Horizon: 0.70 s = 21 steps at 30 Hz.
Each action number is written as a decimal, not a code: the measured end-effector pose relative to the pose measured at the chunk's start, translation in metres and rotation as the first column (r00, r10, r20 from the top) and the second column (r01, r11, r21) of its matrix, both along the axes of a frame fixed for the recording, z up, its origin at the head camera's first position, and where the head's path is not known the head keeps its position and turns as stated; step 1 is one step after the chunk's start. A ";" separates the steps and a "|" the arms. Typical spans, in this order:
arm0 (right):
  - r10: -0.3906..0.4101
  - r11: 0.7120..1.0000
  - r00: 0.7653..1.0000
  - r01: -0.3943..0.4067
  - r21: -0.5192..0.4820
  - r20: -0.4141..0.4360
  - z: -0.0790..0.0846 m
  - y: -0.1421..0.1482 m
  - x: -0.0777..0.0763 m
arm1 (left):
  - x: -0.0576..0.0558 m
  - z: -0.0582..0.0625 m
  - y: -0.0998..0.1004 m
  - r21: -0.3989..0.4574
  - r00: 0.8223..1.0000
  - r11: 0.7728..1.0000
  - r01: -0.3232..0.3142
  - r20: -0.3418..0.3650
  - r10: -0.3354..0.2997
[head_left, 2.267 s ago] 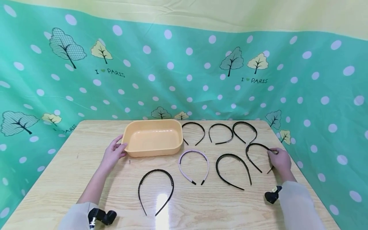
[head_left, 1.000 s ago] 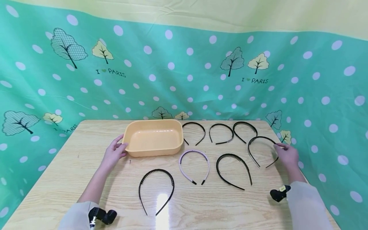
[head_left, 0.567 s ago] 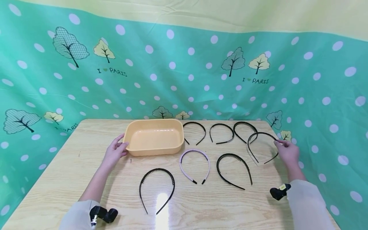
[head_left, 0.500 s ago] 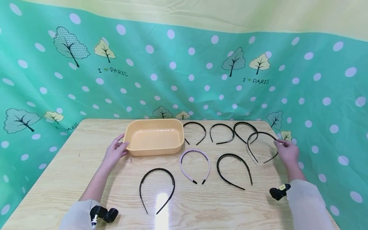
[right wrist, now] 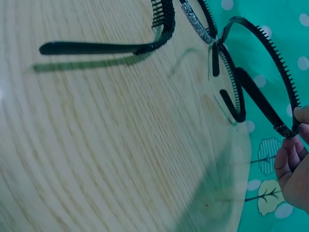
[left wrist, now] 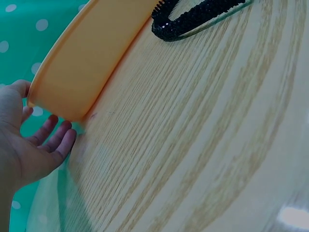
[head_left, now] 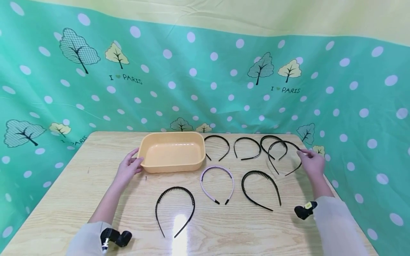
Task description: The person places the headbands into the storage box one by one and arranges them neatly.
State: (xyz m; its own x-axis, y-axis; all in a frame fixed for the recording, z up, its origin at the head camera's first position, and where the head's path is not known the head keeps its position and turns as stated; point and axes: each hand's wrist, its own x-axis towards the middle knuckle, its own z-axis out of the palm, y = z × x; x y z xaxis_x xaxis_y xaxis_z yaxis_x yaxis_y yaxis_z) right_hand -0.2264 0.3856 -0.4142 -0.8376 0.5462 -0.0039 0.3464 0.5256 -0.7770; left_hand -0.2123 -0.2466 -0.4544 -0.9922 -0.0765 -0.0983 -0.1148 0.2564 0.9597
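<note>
My right hand pinches one side of a black toothed headband and holds it above the table near the right edge. In the right wrist view, this headband's lower arm shows a sparkly band close to the fingertips. Behind it lies another black headband, partly overlapped in the head view. At the table's left, my left hand holds the near left corner of a pale orange plastic basin, thumb and fingers around the corner. The basin's inside is bare.
Black headbands lie at the back, beside the basin, at front left and at right centre. A lilac headband lies in the middle. A dotted green curtain hangs behind the wooden table.
My right hand has lifted the black headband off the table, first up and rightward, then back leftward over the rear headband. The left hand and the basin stay in place.
</note>
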 end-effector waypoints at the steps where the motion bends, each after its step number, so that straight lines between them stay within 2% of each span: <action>1: 0.004 1.000 1.000 -0.004 0.003 -0.004 0.001 -0.002 0.000 | 0.000 0.000 0.000 0.002 1.000 1.000 0.000 0.000 0.000; 21: 0.030 0.999 0.999 -0.031 -0.036 -0.029 0.001 -0.028 -0.013 | 0.000 0.000 0.002 0.010 1.000 1.000 -0.008 -0.013 0.008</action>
State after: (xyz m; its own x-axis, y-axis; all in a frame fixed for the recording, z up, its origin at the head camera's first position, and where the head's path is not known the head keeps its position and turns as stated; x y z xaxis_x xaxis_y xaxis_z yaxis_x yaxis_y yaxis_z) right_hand -0.2398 0.3573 -0.4128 -0.8539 0.5204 0.0008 0.3081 0.5068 -0.8051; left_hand -0.2124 -0.2444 -0.4545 -0.9928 -0.0833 -0.0859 -0.1040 0.2461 0.9636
